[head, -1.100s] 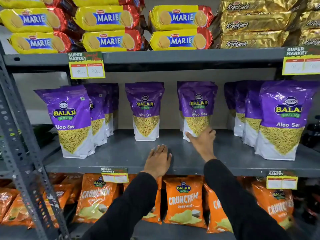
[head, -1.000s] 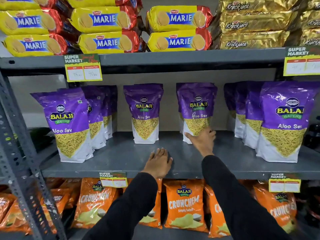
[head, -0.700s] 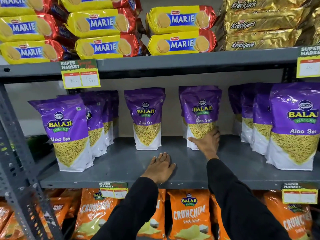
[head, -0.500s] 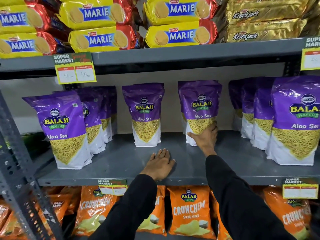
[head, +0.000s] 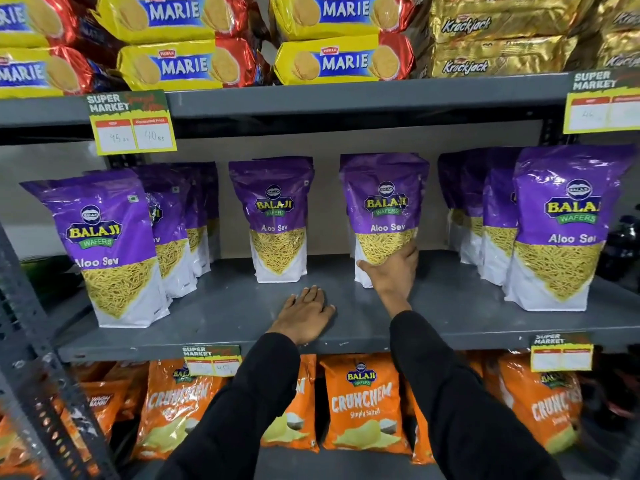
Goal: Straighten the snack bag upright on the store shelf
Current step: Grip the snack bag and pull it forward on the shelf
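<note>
A purple and white Aloo Sev snack bag (head: 384, 206) stands on the grey middle shelf (head: 349, 306), right of centre, nearly upright with a slight lean. My right hand (head: 393, 271) wraps around its lower front, thumb on the left side and fingers on the right. My left hand (head: 304, 315) lies flat, palm down, on the shelf near its front edge, fingers apart and holding nothing.
A second Aloo Sev bag (head: 277, 220) stands left of the held one. Rows of the same bags fill the left (head: 110, 247) and right (head: 561, 230) ends. Marie biscuit packs (head: 343, 60) sit above, orange Crunchem bags (head: 363, 403) below. A steel upright (head: 38, 358) runs down the left.
My right hand has slid from the bag's base up onto its lower front and closed around it. The bag now stands straighter. My left hand stays flat on the shelf.
</note>
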`<action>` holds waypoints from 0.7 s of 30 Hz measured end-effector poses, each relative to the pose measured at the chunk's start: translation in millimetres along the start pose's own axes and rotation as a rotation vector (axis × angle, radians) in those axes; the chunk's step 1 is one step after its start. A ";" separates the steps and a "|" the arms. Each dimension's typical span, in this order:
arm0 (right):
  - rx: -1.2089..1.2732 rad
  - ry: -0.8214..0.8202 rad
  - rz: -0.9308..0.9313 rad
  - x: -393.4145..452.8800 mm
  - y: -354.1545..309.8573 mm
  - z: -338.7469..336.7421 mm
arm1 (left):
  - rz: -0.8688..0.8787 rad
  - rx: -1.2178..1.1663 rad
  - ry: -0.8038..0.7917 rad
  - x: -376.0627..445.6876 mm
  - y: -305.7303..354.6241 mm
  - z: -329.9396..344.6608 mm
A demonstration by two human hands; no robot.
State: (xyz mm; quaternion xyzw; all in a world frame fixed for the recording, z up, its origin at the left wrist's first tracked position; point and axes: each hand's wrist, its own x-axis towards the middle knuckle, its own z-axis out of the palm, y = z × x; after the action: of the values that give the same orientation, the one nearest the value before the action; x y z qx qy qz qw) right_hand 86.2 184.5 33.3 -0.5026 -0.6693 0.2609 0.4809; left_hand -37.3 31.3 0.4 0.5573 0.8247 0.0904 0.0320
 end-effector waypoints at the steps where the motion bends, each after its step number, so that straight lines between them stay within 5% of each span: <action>1: 0.006 0.006 -0.005 -3.8 0.3 -3.0 | -0.002 -0.001 -0.003 -0.7 0.1 -0.8; 21: -0.031 0.103 -0.052 -86.1 8.5 -64.7 | -0.037 0.067 -0.012 -10.6 8.5 -7.8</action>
State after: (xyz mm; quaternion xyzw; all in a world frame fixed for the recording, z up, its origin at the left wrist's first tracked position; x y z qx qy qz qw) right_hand 151.1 99.4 19.4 -0.5054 -0.6605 0.2116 0.5134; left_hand -26.7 23.7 9.1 0.5434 0.8372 0.0587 0.0198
